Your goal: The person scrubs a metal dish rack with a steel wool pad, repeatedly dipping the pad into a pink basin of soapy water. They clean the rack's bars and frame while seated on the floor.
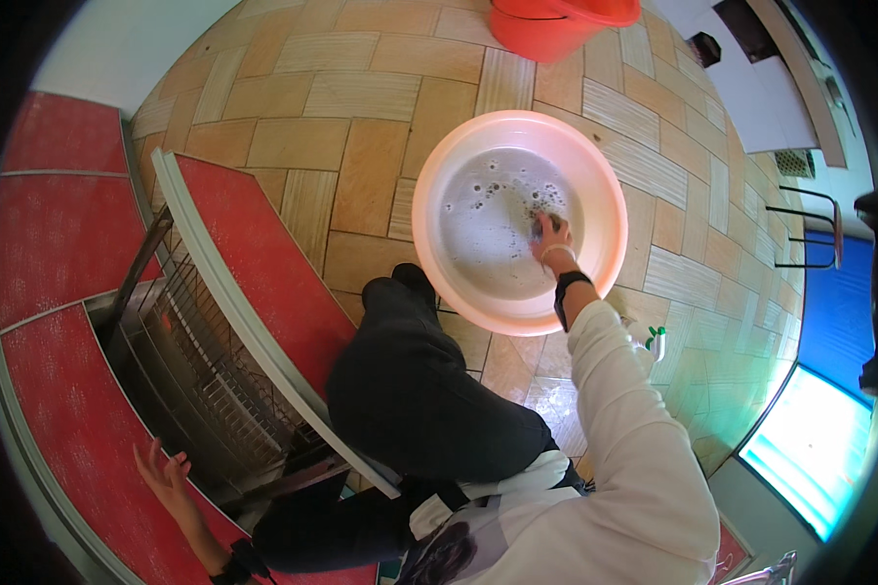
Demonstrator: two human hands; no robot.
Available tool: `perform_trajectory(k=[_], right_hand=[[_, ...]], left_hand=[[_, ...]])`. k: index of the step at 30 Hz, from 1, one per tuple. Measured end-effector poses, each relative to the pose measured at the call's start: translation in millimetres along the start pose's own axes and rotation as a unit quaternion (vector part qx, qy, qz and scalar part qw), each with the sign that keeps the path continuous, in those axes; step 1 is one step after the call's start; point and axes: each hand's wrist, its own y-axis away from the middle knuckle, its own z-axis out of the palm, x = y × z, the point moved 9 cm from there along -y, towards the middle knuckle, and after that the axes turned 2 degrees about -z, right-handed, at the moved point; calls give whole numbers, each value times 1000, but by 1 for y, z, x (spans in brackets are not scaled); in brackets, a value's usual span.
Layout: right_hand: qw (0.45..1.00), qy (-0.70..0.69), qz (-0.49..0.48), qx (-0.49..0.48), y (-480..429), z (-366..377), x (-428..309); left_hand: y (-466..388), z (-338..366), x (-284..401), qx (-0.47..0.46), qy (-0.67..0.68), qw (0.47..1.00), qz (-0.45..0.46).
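A large pink plastic basin (519, 319) stands on the tiled floor, holding cloudy, sudsy water (494, 234). My right hand (554, 238) reaches into its right part, fingers curled around a small dark item (551, 223) at the water's surface; what it is cannot be told. My left hand (164, 468) is raised at the lower left, fingers spread and holding nothing, beside an open cabinet drawer with wire racks (227, 380). A red door panel (263, 241) forms the drawer's front.
An orange-red bucket (545, 33) stands beyond the basin. Red cabinets (58, 234) line the left side. Bottles with a green top (656, 340) stand right of my arm. A small metal-legged stool (812, 227) is at the far right. My bent knees lie between drawer and basin.
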Motion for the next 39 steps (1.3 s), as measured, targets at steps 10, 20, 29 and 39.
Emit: perform_trajectory(k=[10,20,29,39], right_hand=[[886,-306,-135,-322,34,83,-85],[791,-549,-267,-41,75,-219,-120],[698,-589,-397,94,169,-394,-133],[980,81,-176,43,63,-123,-69]], left_hand=[[14,25,14,-71,34,997,19],[29,34,-28,-93,68,989,-94],[39,18,-56,-81,103,986,-98],[42,17,-58,-75,93,986,-119]])
